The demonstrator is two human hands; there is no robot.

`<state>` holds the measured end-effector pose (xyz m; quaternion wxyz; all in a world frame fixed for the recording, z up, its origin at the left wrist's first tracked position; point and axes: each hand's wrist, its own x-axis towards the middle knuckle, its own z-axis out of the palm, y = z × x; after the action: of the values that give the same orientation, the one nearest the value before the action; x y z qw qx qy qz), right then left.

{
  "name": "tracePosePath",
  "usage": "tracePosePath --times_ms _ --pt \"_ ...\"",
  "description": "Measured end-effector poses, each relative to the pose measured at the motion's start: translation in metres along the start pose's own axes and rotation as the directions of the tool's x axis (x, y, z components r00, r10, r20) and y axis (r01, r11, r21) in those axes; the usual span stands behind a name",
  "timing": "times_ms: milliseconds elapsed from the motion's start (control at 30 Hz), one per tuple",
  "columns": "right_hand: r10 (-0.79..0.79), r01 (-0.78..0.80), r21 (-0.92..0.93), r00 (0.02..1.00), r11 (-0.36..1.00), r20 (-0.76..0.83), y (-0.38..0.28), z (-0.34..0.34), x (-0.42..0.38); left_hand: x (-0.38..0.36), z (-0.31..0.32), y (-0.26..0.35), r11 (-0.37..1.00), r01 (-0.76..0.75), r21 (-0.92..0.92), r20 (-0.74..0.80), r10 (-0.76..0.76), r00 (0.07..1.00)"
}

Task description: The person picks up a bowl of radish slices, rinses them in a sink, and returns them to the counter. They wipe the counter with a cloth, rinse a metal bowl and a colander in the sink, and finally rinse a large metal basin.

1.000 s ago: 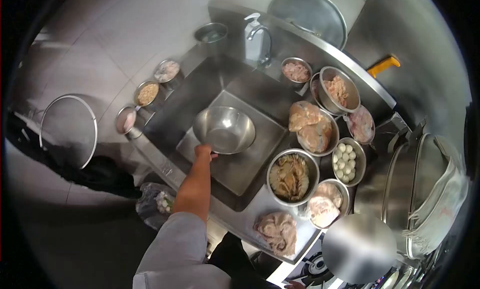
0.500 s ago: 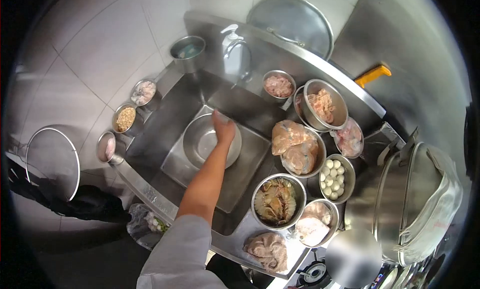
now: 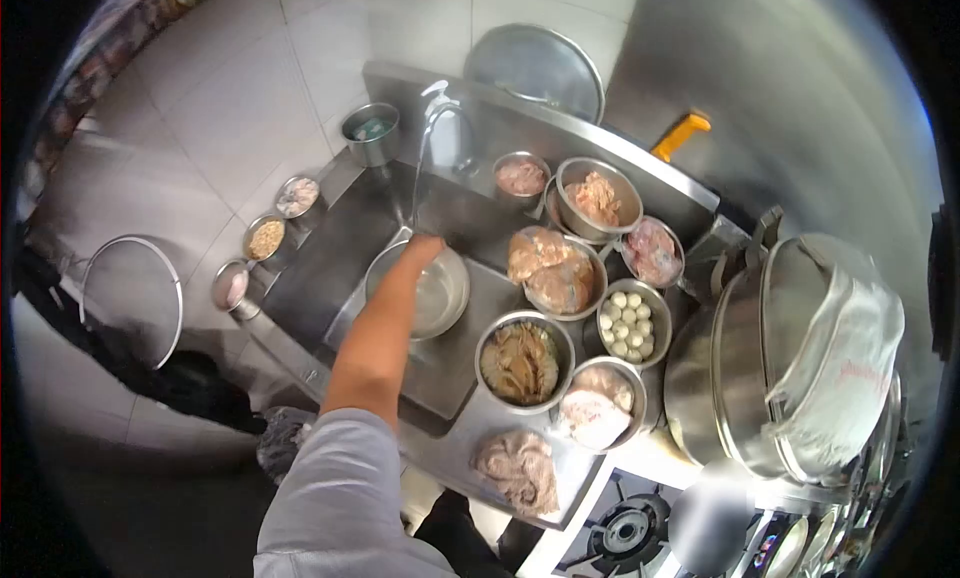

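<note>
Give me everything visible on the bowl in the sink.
The bowl is round, shiny and metal-looking, with a thin rim. It sits upright in the sink, apparently with clear water inside. The left hand covers part of its far rim; whether it grips is unclear. A thin stream falls from the tap toward it.

Left grip unclear, perhaps inside bowl; disc near burner blurred.

So there's water coming out of the faucet now, which wasn't running before. The left hand has gone from the near rim of the metal bowl to its far side.
</note>
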<state>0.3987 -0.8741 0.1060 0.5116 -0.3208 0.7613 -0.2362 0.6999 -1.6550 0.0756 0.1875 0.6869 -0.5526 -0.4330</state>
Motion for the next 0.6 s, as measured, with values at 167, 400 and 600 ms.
tracePosePath --times_ms 167,400,600 --pt "-0.143 0.143 -0.024 0.99 0.989 0.009 0.02 -0.02 -0.034 -0.159 -0.042 -0.041 0.983 0.182 -0.013 -0.217 -0.18 0.959" --pt "-0.1 0.099 -0.014 0.981 0.995 -0.169 0.142 -0.048 -0.081 -0.351 -0.056 -0.056 0.795 -0.592 -0.128 -0.811 0.26 0.524" --pt "-0.004 0.021 0.04 0.927 0.999 -0.376 0.222 -0.082 -0.179 -0.609 0.037 0.089 0.399 -0.745 -0.535 -0.573 0.478 0.666"
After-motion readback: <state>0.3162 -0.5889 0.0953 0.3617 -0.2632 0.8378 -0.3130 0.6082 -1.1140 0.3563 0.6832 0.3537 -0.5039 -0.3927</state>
